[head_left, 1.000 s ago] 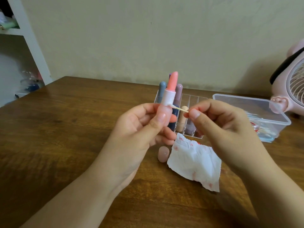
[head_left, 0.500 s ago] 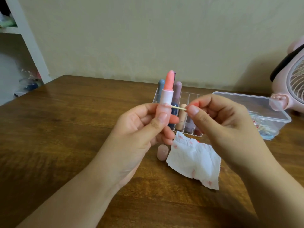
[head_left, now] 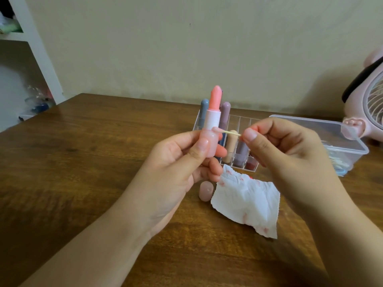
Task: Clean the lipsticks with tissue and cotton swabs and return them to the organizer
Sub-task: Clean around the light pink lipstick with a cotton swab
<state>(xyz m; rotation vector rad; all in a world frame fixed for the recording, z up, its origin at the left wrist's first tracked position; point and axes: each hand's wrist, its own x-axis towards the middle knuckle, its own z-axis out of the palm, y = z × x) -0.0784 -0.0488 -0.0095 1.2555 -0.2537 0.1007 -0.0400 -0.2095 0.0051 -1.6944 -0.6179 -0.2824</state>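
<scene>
Above the tabletop's middle, my left hand (head_left: 182,160) grips the lipstick (head_left: 213,123); my right hand (head_left: 281,150) pinches the cotton swab (head_left: 230,132). Pushing hard could snap it.

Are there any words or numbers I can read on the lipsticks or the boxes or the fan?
None: no words or numbers show anywhere.
Lipstick in the left hand: plain, no label.
Lipsticks in the organizer: no print visible.
Cap and tissue: only red smears, no writing.
Clear box and pink fan: no text visible.
</scene>
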